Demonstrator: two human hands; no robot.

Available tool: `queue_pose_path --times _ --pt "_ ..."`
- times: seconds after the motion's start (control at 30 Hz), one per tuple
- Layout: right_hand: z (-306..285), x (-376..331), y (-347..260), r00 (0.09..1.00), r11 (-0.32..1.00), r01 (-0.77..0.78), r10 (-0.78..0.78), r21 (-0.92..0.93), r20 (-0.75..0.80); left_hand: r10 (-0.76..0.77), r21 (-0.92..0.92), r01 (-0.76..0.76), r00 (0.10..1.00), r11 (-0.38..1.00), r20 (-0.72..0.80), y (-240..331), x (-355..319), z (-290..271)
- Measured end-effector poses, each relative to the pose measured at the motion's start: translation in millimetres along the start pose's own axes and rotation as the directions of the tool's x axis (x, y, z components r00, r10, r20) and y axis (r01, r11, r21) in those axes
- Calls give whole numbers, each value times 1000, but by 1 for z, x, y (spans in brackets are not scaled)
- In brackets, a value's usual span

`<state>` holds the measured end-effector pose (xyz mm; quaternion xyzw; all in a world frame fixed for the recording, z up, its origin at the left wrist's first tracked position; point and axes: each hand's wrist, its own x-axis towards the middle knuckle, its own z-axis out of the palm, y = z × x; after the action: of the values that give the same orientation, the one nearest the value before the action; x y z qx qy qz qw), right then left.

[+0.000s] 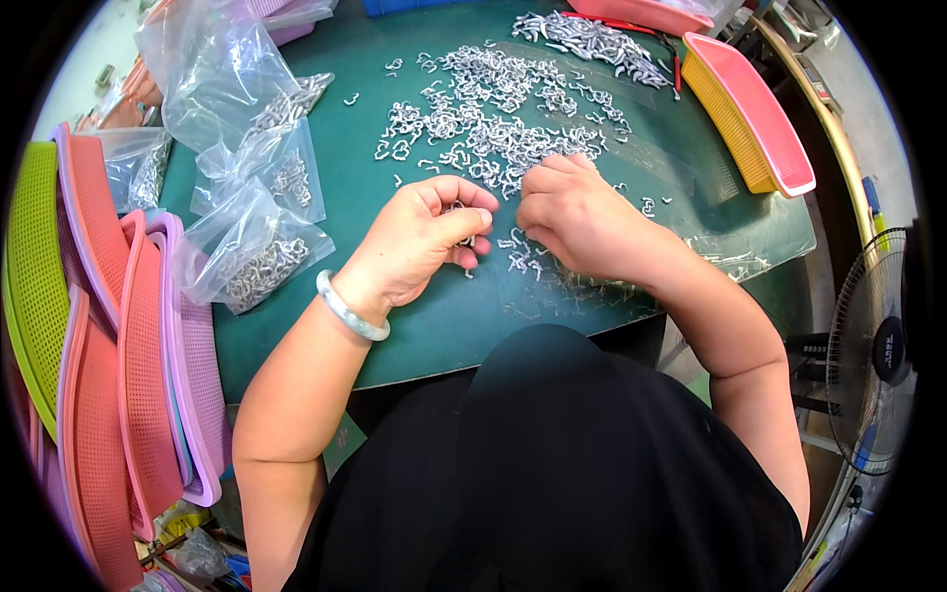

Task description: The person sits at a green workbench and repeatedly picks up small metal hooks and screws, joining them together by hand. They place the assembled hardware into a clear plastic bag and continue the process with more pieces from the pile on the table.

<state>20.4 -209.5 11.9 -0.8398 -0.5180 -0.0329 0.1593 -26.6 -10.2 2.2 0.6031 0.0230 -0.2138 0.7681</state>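
Metal hooks (460,209) pinched in left hand (419,242); right hand (577,217) fingers curled picking from pile (493,123). Could slip, scatter across desk (434,326).

head camera looks steeply down, close above the green table (326,187).

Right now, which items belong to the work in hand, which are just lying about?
In use: left hand pinching small silver metal hooks; right hand on the loose hook pile; green mat.
Idle: clear plastic bags of hooks; stacked pink mesh trays; yellow-pink basket; standing fan.
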Motion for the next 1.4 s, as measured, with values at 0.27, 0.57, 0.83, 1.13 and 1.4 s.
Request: queue_pose_path --times 0.27,0.57,0.83,1.13,1.4 --pt "-1 5 1 999 1000 5 -4 -24 41 -11 -31 11 1000 999 17 -1 1 -2" --pt "-7 6 0 988 999 40 -38 -7 151 43 -144 -54 996 988 -77 10 0 -12" --pt "-10 4 2 986 996 87 -86 -1 145 49 -168 -66 993 984 -103 10 2 -13" --pt "-8 7 -2 979 997 57 -48 -43 199 6 -106 -11 999 994 -44 6 2 -12" --pt "-13 25 -5 998 996 1 4 88 -60 -51 -103 50 999 993 -6 5 1 -5"
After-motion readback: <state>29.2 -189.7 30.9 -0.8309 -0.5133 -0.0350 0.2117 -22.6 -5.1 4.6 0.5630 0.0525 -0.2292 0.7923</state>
